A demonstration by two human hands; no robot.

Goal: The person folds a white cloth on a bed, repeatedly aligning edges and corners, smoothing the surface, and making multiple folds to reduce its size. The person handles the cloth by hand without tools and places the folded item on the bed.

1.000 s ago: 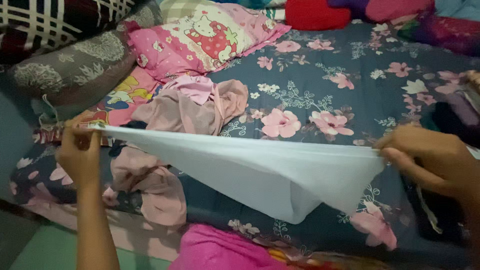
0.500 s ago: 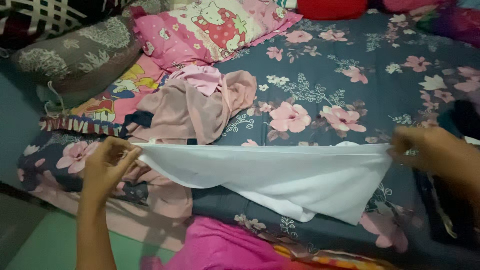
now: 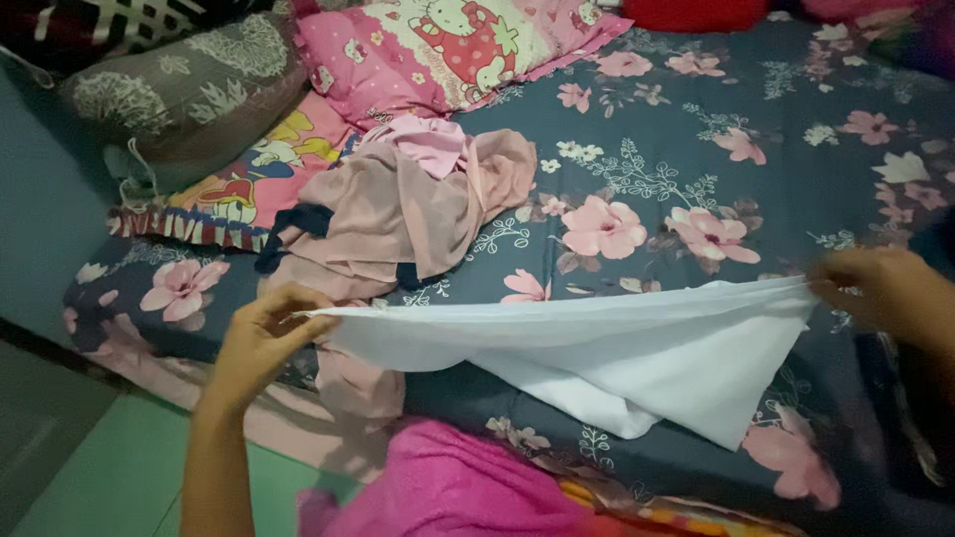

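Since the earlier frames the white cloth [image 3: 597, 348] has come down from a high, taut stretch to a lower line just over the bed [image 3: 696, 119], and the left hand [image 3: 261, 338] has moved in toward the middle, so the span between the hands is shorter. The top edge now runs nearly level from left to right, with the folded body hanging below it and its lower point drooping toward the near edge of the bed. Left hand is closed in a pinch on the left corner of the cloth, fingers curled around the edge. Right hand [image 3: 880, 293] is closed on the right corner too, thumb and fingers pinching, a bit blurred. Judging from that, the cloth is being lowered and squared up for a fold, with the edges already roughly matched. Behind the cloth, far left, a heap of pink clothes [image 3: 418, 204] lies on the floral sheet, touching the cartoon pillow [image 3: 249, 189]; a pink pillow [image 3: 448, 50] and a grey pillow [image 3: 184, 94] sit farther back. A bright pink cloth [image 3: 448, 487] is nearest the camera, below the bed edge.
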